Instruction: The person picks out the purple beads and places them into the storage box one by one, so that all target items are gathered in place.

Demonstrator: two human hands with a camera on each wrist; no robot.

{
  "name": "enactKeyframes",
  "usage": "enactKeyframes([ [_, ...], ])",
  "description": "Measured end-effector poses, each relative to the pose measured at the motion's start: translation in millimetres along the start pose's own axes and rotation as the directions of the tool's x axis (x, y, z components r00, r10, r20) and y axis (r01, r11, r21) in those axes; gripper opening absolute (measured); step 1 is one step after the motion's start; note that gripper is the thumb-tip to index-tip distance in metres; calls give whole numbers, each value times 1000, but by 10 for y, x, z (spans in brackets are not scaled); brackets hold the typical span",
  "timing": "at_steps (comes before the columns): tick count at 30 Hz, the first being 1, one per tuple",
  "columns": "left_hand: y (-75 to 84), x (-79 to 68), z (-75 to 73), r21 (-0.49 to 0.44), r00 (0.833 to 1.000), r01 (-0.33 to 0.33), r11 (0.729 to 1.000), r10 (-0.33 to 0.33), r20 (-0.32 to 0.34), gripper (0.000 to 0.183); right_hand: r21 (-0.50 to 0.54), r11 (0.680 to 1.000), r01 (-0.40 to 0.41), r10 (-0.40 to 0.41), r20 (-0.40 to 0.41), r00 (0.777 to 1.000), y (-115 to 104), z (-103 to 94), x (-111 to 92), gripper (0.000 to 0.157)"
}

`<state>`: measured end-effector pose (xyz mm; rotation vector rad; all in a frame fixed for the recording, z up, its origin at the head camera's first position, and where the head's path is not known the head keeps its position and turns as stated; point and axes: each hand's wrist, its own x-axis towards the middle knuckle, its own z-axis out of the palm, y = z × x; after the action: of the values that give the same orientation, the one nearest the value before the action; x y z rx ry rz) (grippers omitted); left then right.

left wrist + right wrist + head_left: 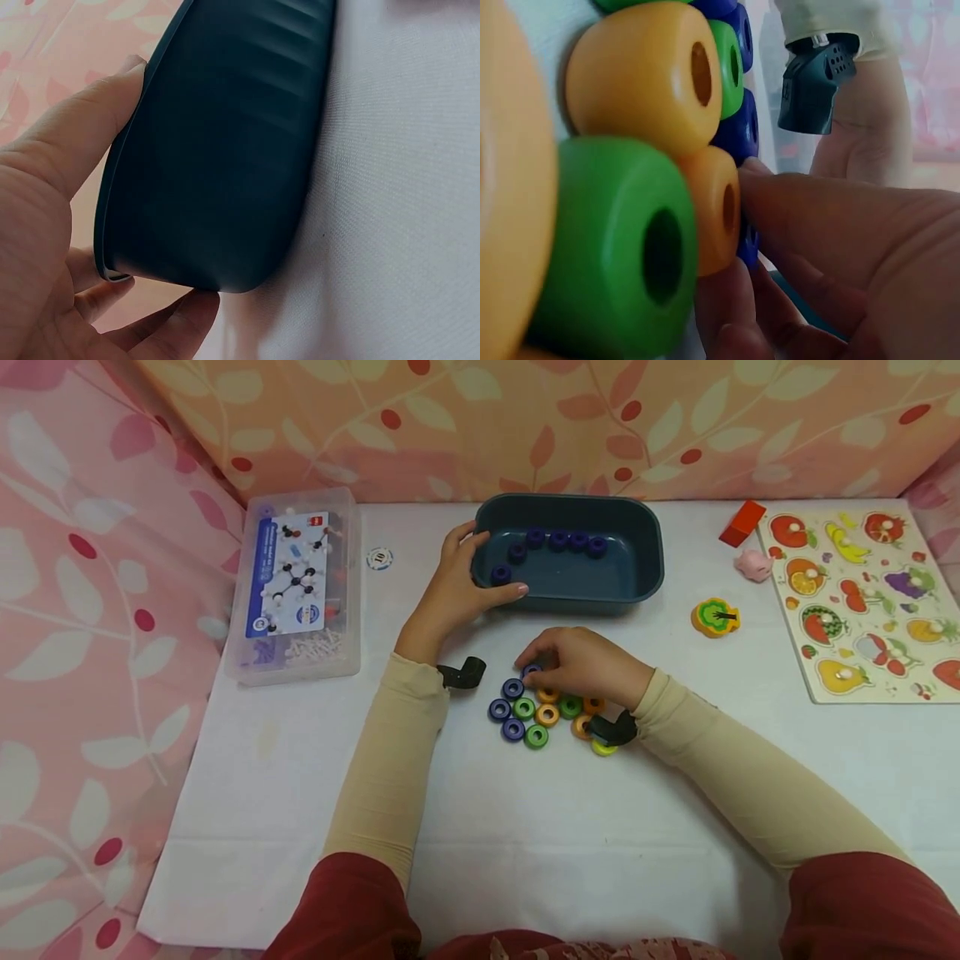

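Observation:
My left hand point(457, 581) grips the left end of a dark teal plastic tub point(585, 602), with its thumb along the near rim and its fingers around the outer corner. Inside the tub lie several dark blue ring beads point(558, 541). Below it, my right hand point(592, 664) pinches a blue ring bead point(532, 671) at the far edge of a cluster on the table. That cluster has more blue beads, green beads point(536, 737), orange beads point(547, 715) and a yellow bead point(603, 747). In the right wrist view, the fingertips partly hide the pinched bead.
A clear box point(292, 585) with a molecule-model label stands at the left, beside a round chip point(379, 558). To the right are a red block point(742, 523), a pink pig figure point(753, 565), a tree-shaped piece point(716, 617) and a fruit puzzle board point(862, 602). A patterned cloth wall point(525, 427) rises behind.

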<state>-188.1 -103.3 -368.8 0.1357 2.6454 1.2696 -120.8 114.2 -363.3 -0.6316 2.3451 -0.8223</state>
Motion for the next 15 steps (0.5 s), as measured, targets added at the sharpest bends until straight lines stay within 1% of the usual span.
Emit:
enactKeyframes([
  [6,15,-2,-7,10,1000,1,1000,-1,0,109,26,999,-47,49,-47,998,37,-21,-8,25],
  [10,16,0,-4,14,1000,4,1000,-4,-1,109,47,996,-70,73,-65,995,66,-30,-4,25],
  [15,9,0,5,10,1000,11,1000,-11,1,110,24,997,-67,68,-68,995,109,-46,-19,26],
])
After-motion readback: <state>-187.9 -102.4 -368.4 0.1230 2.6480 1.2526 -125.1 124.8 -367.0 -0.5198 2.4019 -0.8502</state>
